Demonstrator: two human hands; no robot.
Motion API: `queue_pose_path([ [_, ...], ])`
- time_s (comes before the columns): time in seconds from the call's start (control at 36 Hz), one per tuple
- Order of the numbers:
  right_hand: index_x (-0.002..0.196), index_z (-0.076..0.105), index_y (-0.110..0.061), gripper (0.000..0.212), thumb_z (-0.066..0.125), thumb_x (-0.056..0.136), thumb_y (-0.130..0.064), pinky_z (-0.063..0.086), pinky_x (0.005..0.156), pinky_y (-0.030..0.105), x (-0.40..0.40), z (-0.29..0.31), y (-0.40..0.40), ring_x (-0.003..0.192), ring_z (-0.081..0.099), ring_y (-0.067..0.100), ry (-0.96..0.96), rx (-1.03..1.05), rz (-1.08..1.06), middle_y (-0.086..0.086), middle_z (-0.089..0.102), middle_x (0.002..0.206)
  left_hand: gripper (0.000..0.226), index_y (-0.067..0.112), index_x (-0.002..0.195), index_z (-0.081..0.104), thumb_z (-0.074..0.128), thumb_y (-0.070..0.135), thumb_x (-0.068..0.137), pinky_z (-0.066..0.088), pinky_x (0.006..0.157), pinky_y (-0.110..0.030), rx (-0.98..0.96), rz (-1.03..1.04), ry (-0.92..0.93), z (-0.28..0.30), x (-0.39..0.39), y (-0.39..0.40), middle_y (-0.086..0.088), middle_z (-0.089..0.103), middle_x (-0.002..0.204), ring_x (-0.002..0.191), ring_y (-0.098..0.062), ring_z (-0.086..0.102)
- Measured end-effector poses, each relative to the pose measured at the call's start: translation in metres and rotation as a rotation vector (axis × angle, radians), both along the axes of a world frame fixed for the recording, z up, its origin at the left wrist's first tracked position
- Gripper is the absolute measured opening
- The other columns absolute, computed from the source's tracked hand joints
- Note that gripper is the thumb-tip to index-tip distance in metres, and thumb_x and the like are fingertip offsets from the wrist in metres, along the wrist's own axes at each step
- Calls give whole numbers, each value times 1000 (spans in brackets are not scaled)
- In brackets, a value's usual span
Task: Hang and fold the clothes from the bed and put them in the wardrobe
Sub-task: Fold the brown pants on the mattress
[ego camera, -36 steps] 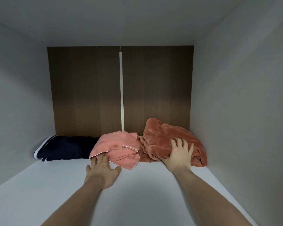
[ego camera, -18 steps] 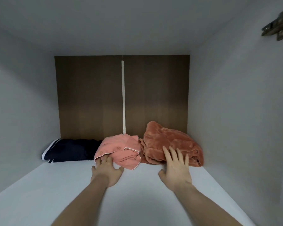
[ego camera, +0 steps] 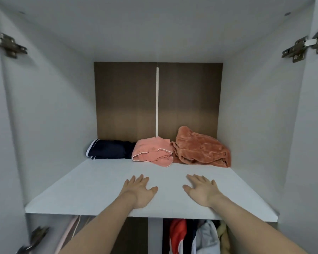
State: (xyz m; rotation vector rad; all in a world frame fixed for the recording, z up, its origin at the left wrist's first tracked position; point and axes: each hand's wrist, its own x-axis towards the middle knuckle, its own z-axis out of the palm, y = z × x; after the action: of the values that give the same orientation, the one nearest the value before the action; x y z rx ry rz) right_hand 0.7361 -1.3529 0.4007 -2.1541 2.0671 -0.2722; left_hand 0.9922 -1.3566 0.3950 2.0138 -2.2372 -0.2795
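Three folded garments at the back of the wardrobe shelf: navy piece at 10 o'clock, pink top at 12, touching a rust fleece at 1 o'clock. Nearer the front edge, left hand and right hand spread flat, each grip slack, holding nothing, well apart from the clothes. At 6 o'clock, below the shelf, hung clothes partly visible. Folding and hanging apparently well advanced; bed out of view, so remainder impossible to judge.
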Motion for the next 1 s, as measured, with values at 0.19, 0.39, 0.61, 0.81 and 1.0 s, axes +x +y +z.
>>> queue_pose_path([
  [0.19,162,10,-33,69,20,101,-64,-4,124,50,28,4,61,156,-4,25,29,94,17,-2,-1,170,72,27,164,5,18,64,103,-2,127,-40,2,-82,19,1,23,80,3,-3,171,157,-23,-6],
  [0.39,162,12,-32,70,29,101,-63,-3,125,48,60,-13,138,156,-2,27,25,-16,108,1,3,170,62,27,161,22,31,54,106,8,125,-31,-161,-124,181,-12,49,185,8,17,169,156,-16,12],
  [0.61,123,61,-46,28,62,97,-34,41,100,13,140,-25,249,118,53,-11,-710,-90,496,-29,59,125,43,33,137,54,61,34,94,26,109,-9,-344,108,471,-78,136,336,23,50,140,132,-2,46],
  [0.81,124,60,-44,31,66,96,-31,41,104,20,266,-70,307,124,50,-7,-687,211,1002,-27,56,126,45,50,135,46,62,33,96,42,93,-18,-391,620,477,-121,187,494,41,40,142,124,10,46],
  [1.0,121,60,-47,32,67,94,-30,44,106,29,358,-113,379,122,53,-8,-622,519,1408,-29,57,127,46,46,138,47,62,31,96,45,102,-23,-419,1127,370,-148,164,647,36,39,144,135,8,37],
])
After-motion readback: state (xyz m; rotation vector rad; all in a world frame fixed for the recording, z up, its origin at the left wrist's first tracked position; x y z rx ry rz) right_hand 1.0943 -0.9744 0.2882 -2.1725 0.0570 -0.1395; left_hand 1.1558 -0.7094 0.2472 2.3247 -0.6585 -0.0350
